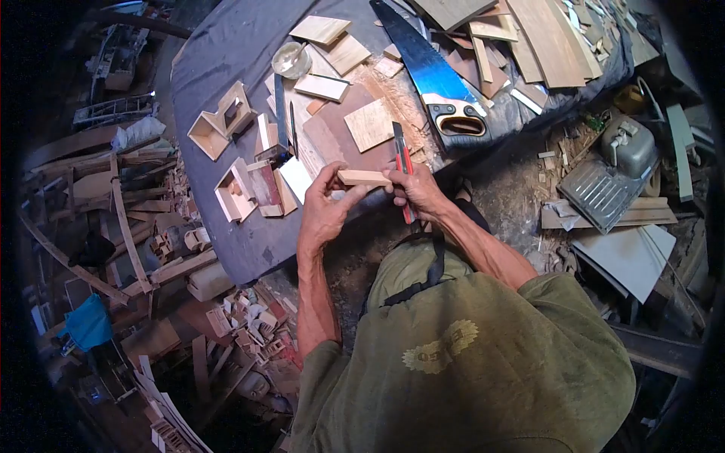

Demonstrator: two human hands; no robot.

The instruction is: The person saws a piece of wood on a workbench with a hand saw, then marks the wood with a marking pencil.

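Between my two hands, in front of my body at the table's near edge, is a small wooden strip [364, 177]. My left hand [326, 204] pinches its left end between thumb and fingers. My right hand [420, 190] is closed round a red utility knife [402, 162], blade end pointing away from me, while its fingertips touch the strip's right end. Just beyond lies a square wooden piece [370, 125] on a brown board [332, 128]. Left of my hands sit small wooden box assemblies [236, 192] and a white card-like piece [300, 174].
A handsaw [442, 83] with a blue blade lies on the dark-covered table [219, 68]. Nearby are a glass jar [291, 60], thin boards [547, 41] and sawdust. Wood scraps [253, 325] are heaped on the floor at left; a metal sink [604, 189] is at right.
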